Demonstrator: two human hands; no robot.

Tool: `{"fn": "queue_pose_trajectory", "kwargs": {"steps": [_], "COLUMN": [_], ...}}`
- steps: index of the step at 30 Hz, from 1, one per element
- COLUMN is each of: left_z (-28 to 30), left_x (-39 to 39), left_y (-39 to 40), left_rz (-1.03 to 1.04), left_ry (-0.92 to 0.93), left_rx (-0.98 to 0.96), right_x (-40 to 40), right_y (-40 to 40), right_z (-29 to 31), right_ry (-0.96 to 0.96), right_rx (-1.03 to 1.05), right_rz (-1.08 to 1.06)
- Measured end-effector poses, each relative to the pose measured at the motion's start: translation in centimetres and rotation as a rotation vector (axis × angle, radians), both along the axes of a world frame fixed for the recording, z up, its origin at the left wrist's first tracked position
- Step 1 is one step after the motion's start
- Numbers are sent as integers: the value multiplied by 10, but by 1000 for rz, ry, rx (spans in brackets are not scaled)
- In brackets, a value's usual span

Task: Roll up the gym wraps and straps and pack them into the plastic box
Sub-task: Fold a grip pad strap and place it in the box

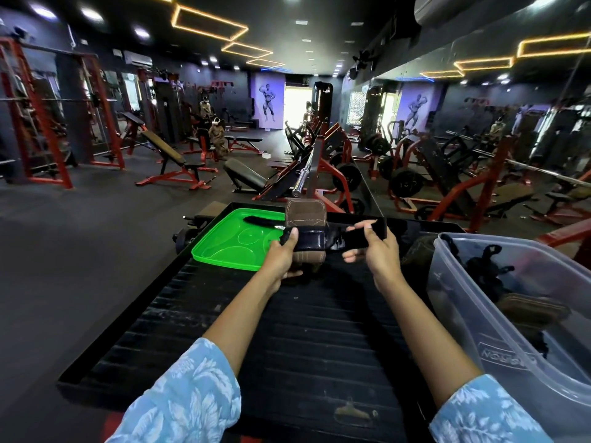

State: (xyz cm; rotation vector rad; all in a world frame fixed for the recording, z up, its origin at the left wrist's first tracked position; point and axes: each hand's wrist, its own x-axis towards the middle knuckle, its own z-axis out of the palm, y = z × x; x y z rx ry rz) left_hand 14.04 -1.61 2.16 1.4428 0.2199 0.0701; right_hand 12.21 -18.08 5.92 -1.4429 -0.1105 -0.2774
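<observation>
brown leather pad and black strap of a gym wrap (306, 215) hang above the ribbed black platform (287, 330), just right of the green lid (224, 251). left hand (281, 255) curls round the wrap's padded end; right hand (374, 251) pinches the strap's free end. clear plastic box (479, 314), right of the platform, holds dark straps.

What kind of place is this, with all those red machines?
A gym, most likely. Red-framed weight benches, a barbell and weight plates fill the room, and a bodybuilder poster hangs on the far wall.
</observation>
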Motion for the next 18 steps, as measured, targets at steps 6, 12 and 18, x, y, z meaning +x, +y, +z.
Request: {"fn": "queue_pose_trajectory", "kwargs": {"steps": [6,12,18], "left_z": [0,-3,-7], "left_x": [1,4,5], "left_y": [-2,0,-4], "left_rz": [8,44,78], "left_ry": [-83,-85,-133], "left_rx": [-190,-193,-111], "right_x": [-1,-5,-5], "right_y": [-7,-2,1], "right_z": [6,2,-6], "right_ry": [-70,-176,-290], "right_rx": [-14,-136,-360], "right_rz": [157,257,250]}}
